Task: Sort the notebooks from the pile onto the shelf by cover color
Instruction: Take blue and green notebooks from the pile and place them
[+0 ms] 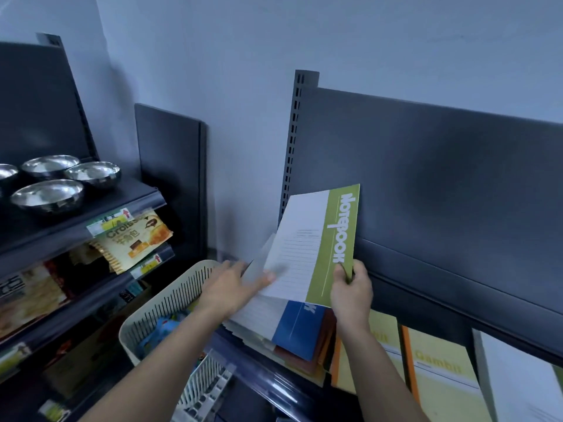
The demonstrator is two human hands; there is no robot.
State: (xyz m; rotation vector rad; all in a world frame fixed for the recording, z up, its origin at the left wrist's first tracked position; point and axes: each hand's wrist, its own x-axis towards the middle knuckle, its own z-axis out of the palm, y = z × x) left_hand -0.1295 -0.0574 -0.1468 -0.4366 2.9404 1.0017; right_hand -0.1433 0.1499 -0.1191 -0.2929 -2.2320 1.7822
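Pinching green notebook (pixel 318 243) in right hand (pixel 352 292) above pile (pixel 294 330)

I see the dark shelf (pixel 268 382) carrying a pile of notebooks (pixel 292 327) (blue cover uppermost), yellow notebooks (pixel 441 370) just beside it, and a white notebook (pixel 518 382) far right.

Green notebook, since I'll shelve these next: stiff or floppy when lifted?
Probably floppy: the green notebook looks thin and soft-covered. Likely light: the right hand pinches it up by one edge. The left hand at its other edge hints it needs steadying.
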